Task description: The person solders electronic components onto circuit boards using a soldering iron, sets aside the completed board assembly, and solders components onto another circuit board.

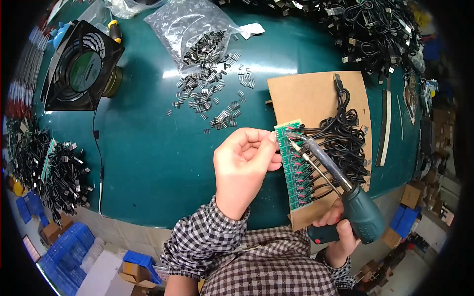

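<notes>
My right hand [340,232] is wrapped round the handle of a dark green soldering gun [363,212]. Its metal barrel and thin solder feed tube slant up-left, and the tip is at the upper part of a green circuit board panel [297,185]. Black cables with red and black wire ends run off the panel's right side. My left hand [247,165] is closed in a pinch at the panel's upper left edge, thumb tip against it. What lies between those fingers is mostly hidden. Under the panel is a brown cardboard sheet [316,93].
Small black pin connectors [200,93] spill from a clear plastic bag [190,24] onto the green table [148,172]. A black fan [84,69] stands at left. Black USB cables lie heaped at far right [375,34] and hang at the left edge [49,172].
</notes>
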Available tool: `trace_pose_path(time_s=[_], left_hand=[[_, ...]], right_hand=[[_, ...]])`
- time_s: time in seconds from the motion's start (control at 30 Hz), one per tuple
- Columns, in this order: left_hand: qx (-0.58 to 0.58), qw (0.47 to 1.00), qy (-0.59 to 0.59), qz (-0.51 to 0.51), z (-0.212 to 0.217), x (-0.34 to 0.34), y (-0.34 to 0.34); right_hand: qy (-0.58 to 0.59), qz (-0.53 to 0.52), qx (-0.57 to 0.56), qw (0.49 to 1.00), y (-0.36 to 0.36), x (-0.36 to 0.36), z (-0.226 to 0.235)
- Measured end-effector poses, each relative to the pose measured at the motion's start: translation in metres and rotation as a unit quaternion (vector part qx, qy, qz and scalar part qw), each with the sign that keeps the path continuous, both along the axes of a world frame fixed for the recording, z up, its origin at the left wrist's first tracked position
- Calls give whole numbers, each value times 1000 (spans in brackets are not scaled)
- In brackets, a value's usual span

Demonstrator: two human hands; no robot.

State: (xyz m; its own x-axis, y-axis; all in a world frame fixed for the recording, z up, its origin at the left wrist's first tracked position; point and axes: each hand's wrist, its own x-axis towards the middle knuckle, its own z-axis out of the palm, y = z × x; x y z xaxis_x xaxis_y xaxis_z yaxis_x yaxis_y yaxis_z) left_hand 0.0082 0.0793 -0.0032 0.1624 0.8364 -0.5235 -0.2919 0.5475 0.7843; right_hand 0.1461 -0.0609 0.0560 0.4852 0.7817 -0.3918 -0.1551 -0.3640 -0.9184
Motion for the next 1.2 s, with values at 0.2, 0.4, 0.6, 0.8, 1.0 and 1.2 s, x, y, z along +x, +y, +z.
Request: trace_pose_path(time_s=[0.2, 0.4, 0.6, 0.8, 1.0, 1.2], left_hand=[[-5, 1000, 15, -4, 3, 1, 1], [-3, 999, 33, -9, 3, 1, 1], [0, 999, 37, -12, 3, 1, 1], [-12, 999, 26, -16, 6, 0, 1], [-14, 993, 25, -111, 7, -5, -18], [-19, 993, 33, -114, 8, -3, -31]], right_hand=[[20, -6, 22, 1000, -3, 3, -2], [90, -13, 63, 994, -3, 11, 0], [96, -27, 57, 993, 0, 15, -2], [46, -27, 116, 992, 10, 15, -11], [97, 13, 155, 983, 7, 25, -21], [122, -6, 135, 983, 0, 29, -23]])
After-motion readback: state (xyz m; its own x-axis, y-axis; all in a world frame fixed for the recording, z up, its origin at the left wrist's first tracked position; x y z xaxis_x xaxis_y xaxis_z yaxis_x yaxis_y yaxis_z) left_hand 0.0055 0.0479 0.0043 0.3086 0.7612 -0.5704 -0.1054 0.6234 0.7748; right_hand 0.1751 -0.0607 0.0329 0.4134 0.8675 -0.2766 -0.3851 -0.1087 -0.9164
